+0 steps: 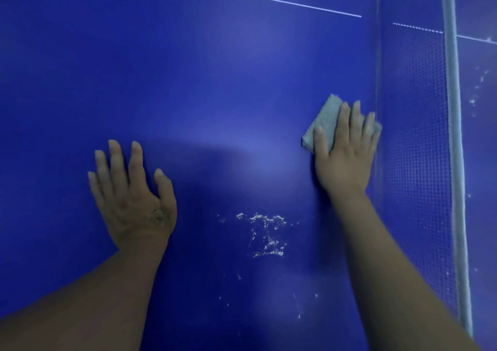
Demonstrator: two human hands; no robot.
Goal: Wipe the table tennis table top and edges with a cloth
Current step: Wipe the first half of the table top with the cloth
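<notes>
Under the right hand (pixel 347 151), whose straight fingers press flat on it, a folded grey cloth (pixel 321 120) lies on the blue table top (pixel 188 81), just beside the net (pixel 415 149). Well apart, the left hand (pixel 131 194) rests flat with fingers spread, holding nothing. Between the forearms white dust smears (pixel 265 233) mark the surface.

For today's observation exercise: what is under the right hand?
A grey cloth, flat on the blue table. The right hand covers its lower right part; the table beneath the cloth cannot be seen.
</notes>
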